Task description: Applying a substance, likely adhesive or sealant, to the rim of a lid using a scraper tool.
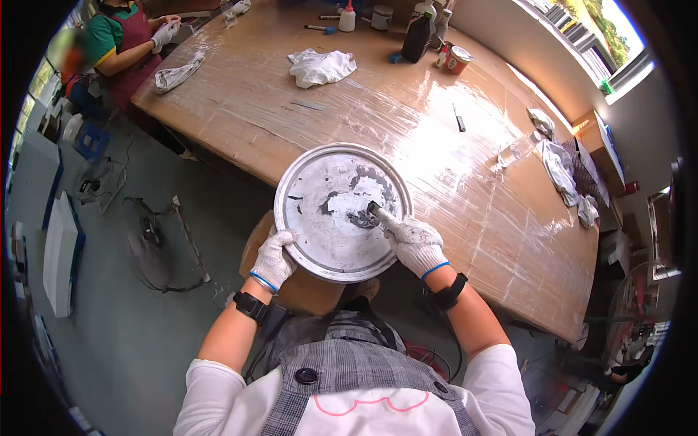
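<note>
In front of me, a round whitish metal lid [313, 240] with a raised rim lies face up by the near table edge. Dark smears and patches mark its middle and right side. My left hand [275, 258], in a white knit glove, is closed on the lid's lower left rim. My right hand [416, 245], gloved alike, reaches over the right rim toward the dark patches. A small black tip [373, 208] shows at its front; I cannot tell if it is a stained glove fingertip or something held. The rest of those fingers are curled or hidden.
The film-covered table [240, 109] bears a white cloth [322, 68], a thin metal blade [308, 105], a black bottle [417, 38], a red tin [456, 59] and a clear container [516, 150]. A co-worker [134, 54] stands far left. A fan [149, 232] is on the floor.
</note>
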Action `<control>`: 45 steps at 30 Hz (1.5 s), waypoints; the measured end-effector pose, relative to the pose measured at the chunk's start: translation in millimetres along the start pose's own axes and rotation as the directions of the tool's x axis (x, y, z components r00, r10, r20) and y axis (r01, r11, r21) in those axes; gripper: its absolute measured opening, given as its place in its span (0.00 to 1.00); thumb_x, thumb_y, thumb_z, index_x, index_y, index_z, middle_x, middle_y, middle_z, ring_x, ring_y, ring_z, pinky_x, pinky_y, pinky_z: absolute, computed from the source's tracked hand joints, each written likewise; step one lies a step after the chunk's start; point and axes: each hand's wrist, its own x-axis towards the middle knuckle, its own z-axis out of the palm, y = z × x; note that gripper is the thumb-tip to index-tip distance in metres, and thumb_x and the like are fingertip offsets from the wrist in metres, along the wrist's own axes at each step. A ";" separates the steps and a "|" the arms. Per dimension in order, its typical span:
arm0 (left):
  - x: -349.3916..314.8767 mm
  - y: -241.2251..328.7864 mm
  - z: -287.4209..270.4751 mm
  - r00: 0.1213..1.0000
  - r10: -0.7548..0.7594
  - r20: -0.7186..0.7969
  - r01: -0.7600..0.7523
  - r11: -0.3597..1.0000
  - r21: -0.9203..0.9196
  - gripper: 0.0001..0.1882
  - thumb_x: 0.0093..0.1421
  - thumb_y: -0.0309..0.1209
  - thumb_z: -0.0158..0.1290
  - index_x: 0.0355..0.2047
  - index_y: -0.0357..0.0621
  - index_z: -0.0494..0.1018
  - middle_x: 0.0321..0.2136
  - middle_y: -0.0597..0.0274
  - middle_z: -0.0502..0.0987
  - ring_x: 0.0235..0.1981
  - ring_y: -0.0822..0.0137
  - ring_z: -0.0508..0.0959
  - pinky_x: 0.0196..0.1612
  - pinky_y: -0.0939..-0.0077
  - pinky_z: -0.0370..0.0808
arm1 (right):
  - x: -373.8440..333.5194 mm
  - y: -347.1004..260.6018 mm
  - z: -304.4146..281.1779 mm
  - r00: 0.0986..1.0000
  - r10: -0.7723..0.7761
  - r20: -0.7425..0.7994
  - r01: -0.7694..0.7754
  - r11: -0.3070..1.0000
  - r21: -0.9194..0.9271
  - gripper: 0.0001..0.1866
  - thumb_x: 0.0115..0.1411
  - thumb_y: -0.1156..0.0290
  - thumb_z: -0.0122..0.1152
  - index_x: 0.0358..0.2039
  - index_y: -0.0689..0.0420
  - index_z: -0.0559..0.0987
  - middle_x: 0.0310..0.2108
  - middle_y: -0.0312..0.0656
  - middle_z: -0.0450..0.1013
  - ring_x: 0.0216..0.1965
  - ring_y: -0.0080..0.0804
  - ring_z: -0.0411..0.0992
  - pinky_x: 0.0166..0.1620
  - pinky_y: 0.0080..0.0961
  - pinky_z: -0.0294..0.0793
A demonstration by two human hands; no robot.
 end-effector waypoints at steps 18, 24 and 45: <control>153.3 -47.7 108.3 0.737 0.675 0.039 0.233 -0.309 0.922 0.31 0.60 0.43 0.52 0.63 0.53 0.62 0.55 0.54 0.69 0.57 0.50 0.67 0.58 0.54 0.66 | 95.8 162.8 -15.3 0.903 -0.370 0.221 0.403 0.905 -0.134 0.26 0.64 0.70 0.44 0.62 0.36 0.68 0.32 0.47 0.75 0.32 0.47 0.75 0.36 0.39 0.74; 182.8 -67.6 94.4 0.671 0.740 0.052 0.226 -0.270 0.936 0.26 0.63 0.39 0.46 0.63 0.57 0.62 0.59 0.58 0.67 0.63 0.49 0.60 0.66 0.45 0.51 | 124.9 144.8 -7.4 0.864 -0.314 0.394 0.438 0.854 -0.281 0.24 0.67 0.67 0.40 0.63 0.39 0.64 0.32 0.52 0.76 0.33 0.50 0.77 0.35 0.43 0.75; 186.1 -81.3 78.1 0.657 0.754 0.011 0.199 -0.188 0.962 0.25 0.66 0.40 0.38 0.64 0.60 0.61 0.61 0.58 0.66 0.66 0.45 0.56 0.67 0.45 0.50 | 131.1 138.3 15.2 0.824 -0.458 0.334 0.545 0.803 -0.241 0.24 0.65 0.70 0.41 0.61 0.45 0.67 0.28 0.55 0.75 0.29 0.52 0.76 0.32 0.46 0.74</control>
